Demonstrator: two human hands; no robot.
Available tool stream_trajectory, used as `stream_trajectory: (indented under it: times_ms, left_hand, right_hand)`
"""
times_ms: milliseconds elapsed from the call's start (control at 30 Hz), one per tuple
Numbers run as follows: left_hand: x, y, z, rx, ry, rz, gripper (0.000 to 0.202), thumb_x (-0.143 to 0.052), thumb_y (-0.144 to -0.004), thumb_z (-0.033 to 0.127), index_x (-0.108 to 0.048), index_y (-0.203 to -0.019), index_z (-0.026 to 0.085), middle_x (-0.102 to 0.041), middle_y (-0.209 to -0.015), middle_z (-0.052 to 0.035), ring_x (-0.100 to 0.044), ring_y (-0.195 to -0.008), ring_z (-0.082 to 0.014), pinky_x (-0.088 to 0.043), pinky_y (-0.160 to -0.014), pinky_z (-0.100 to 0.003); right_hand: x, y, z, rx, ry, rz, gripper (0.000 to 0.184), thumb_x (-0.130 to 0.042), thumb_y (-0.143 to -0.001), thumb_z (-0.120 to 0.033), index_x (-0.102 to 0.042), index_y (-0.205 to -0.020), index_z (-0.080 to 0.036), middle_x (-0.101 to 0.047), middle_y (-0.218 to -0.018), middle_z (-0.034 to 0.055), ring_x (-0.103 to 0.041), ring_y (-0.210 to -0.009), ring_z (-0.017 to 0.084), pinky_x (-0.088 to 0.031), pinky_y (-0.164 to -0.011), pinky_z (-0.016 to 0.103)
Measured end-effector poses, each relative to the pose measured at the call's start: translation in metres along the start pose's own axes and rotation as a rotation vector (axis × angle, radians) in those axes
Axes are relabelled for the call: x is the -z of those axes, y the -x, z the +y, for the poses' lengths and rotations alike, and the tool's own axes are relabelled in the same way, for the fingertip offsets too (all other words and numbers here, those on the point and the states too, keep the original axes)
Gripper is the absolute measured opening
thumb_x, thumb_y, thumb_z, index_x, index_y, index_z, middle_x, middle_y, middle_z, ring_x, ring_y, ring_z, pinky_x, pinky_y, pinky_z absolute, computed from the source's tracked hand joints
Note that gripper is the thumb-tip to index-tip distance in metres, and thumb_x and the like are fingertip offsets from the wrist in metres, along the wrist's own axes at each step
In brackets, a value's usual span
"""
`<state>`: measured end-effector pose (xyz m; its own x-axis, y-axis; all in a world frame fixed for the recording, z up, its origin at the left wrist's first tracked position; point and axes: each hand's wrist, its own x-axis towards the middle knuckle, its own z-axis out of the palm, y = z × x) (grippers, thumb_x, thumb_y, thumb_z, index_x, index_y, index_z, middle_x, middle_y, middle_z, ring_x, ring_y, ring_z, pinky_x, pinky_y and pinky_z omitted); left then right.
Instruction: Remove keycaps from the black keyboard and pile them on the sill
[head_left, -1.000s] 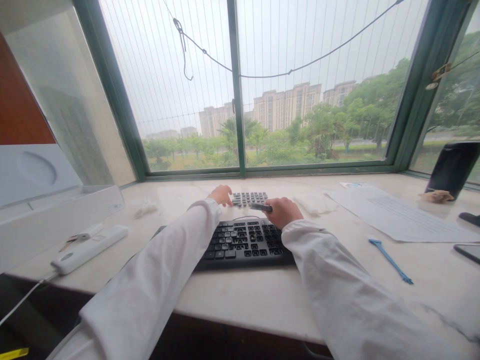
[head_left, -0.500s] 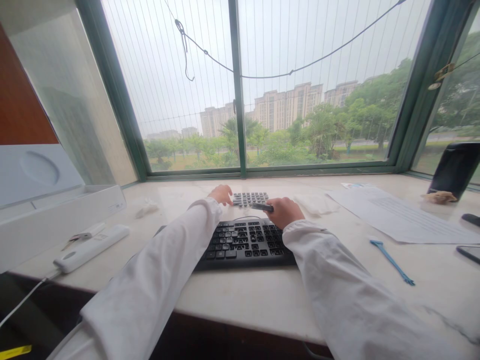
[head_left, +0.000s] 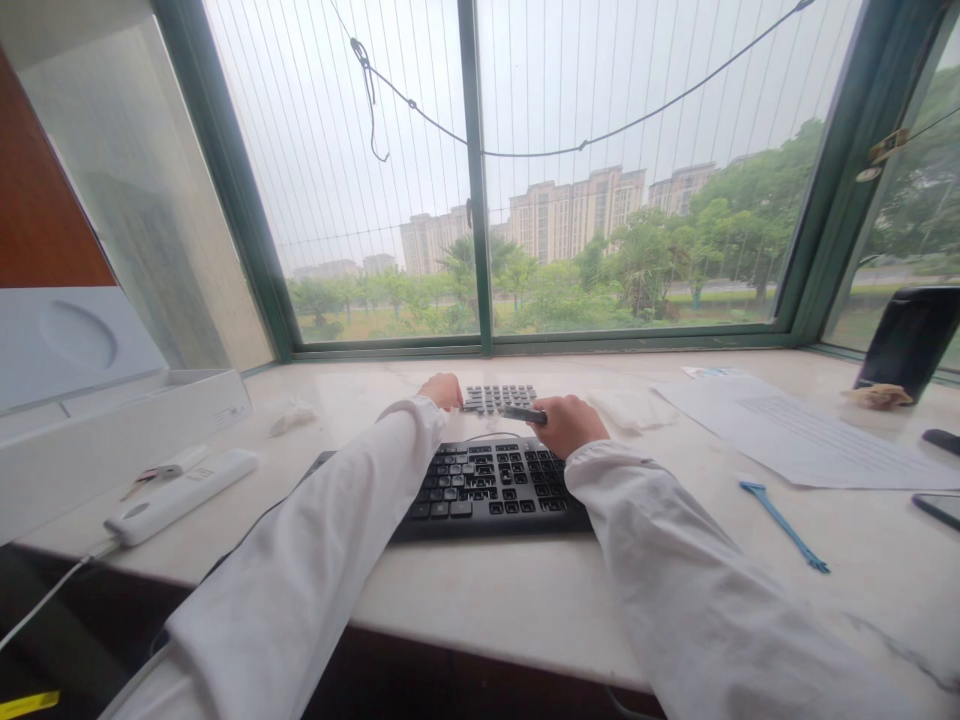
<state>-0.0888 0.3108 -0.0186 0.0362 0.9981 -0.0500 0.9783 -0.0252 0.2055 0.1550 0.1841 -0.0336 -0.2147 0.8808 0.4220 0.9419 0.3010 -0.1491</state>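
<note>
A black keyboard (head_left: 480, 524) lies in front of me, with many of its keycaps off and the bare key sockets showing. Beyond it, loose keycaps (head_left: 500, 399) stand in rows on the marble-like sill. My left hand (head_left: 441, 391) is at the left end of these rows, its fingers drawn together and pointing down. Anything between those fingertips is too small to make out. My right hand (head_left: 571, 424) hovers over the keyboard's far right part, closed around a short, dark, stick-like tool (head_left: 525, 413) that points left toward the keycaps.
On the right are printed paper sheets (head_left: 810, 430), a blue plastic stick (head_left: 784, 525) and a dark upright phone-like object (head_left: 911, 340). A white power strip (head_left: 184, 497) with a cable and a white box (head_left: 112, 430) are on the left. Crumpled clear plastic (head_left: 294, 416) lies near the window.
My left hand's fingers have drawn together and down at the left end of the keycap rows. My right hand and its tool have stayed in place.
</note>
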Motion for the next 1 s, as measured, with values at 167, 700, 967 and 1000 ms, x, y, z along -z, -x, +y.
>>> stream_trajectory:
  times_ms: [167,700,967,1000]
  left_hand:
    - [0.001,0.001,0.003,-0.007,0.005,0.002,0.018,-0.073,-0.068,0.019,-0.075,-0.085,0.020,-0.073,-0.081,-0.0071,-0.068,-0.071,-0.0159,-0.052,-0.075,-0.025]
    - [0.004,0.009,0.010,-0.008,-0.007,0.016,0.016,-0.070,-0.071,0.019,-0.075,-0.087,0.018,-0.073,-0.084,-0.0088,-0.069,-0.071,-0.0157,-0.052,-0.076,-0.025]
    - [0.012,0.021,0.013,0.010,-0.044,0.042,0.016,-0.069,-0.071,0.018,-0.074,-0.086,0.016,-0.073,-0.081,-0.0098,-0.069,-0.077,-0.0183,-0.052,-0.075,-0.025]
    - [0.015,0.023,0.014,0.011,-0.048,0.049,0.016,-0.069,-0.071,0.018,-0.074,-0.086,0.016,-0.073,-0.081,-0.0097,-0.069,-0.077,-0.0181,-0.052,-0.075,-0.025]
  right_hand:
    - [-0.002,0.000,0.001,0.006,-0.006,-0.003,0.026,-0.046,-0.084,-0.032,-0.070,-0.077,-0.023,-0.067,-0.075,0.0063,-0.059,-0.066,0.018,-0.036,-0.058,0.026]
    - [-0.001,0.000,0.001,0.004,-0.002,0.004,0.026,-0.046,-0.083,-0.031,-0.070,-0.077,-0.022,-0.067,-0.074,0.0064,-0.059,-0.065,0.017,-0.035,-0.057,0.026]
    - [-0.002,0.000,0.002,0.016,-0.003,0.037,0.027,-0.046,-0.083,-0.032,-0.069,-0.075,-0.023,-0.066,-0.072,0.0056,-0.057,-0.062,0.017,-0.031,-0.055,0.026]
    - [-0.002,0.000,0.002,0.012,-0.001,0.039,0.027,-0.046,-0.082,-0.032,-0.069,-0.074,-0.023,-0.066,-0.071,0.0057,-0.057,-0.062,0.017,-0.031,-0.054,0.026]
